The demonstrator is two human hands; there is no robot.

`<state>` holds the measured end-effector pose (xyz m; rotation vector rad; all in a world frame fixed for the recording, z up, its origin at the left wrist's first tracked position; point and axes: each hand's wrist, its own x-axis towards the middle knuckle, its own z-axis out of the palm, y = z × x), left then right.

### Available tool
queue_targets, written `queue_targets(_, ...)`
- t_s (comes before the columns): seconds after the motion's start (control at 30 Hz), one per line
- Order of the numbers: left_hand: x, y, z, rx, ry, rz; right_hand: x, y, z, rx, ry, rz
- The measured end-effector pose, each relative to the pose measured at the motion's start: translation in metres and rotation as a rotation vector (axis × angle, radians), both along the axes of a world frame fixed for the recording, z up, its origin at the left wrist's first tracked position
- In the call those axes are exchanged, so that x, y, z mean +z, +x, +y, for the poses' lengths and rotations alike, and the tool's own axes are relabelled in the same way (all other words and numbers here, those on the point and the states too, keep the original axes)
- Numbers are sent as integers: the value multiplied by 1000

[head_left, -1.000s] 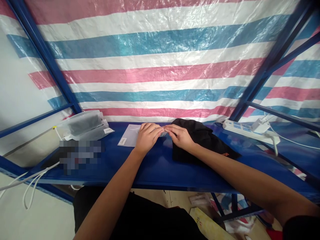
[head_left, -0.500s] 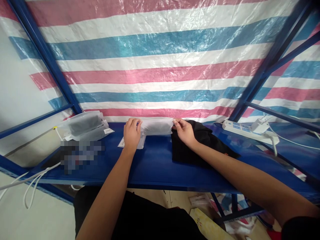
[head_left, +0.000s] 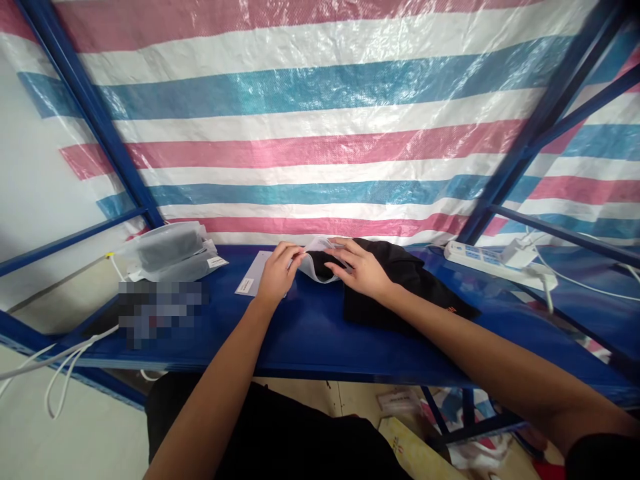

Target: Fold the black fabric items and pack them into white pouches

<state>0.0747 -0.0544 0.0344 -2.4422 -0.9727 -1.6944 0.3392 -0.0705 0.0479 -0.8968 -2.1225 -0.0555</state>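
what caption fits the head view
Left hand grips an open frosted plastic bag, right hand at its mouth, above a glossy blue tabletop.

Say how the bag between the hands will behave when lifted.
The bag probably flexes easily, since its mouth bows open between the left hand and right hand. Its thin rim suggests little weight, though the dark inside is unclear.

This is probably a makeshift workroom, given the blue frame (head_left: 83, 100), striped tarpaulin (head_left: 320, 143) and power strip (head_left: 473, 255).

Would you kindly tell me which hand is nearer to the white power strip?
Right: the right hand is at the right side of the open bag, left of the power strip; the left hand is at the bag's left side, farther away.
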Motion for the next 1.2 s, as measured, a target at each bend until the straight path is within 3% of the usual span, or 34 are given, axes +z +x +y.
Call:
queue_targets(0.13,-1,13,-13,-93,18,67,-10,-3,4,-164,-101,-106)
queue_targets(0.27,1,23,-22,-117,8,32,-15,-1,11,-208,-170,2)
queue_targets(0.37,3,22,-19,2,-29,-133,-10,2,15,-79,-214,251)
queue_targets(0.43,2,18,-14,64,-99,-220,-8,1,16,67,-333,446)
queue_targets(0.6,-7,14,-4,-110,-497,-74,-18,-10,16,255,-775,834)
queue_targets(0.73,-9,16,-2,-72,-559,-86,-20,-16,13,300,-941,949)
queue_targets(0.97,0,10,2,85,-436,-234,-5,-18,12,304,-844,1054)
queue_targets(1.2,3,15,1,185,-349,-210,-11,-23,17,256,-852,1130)
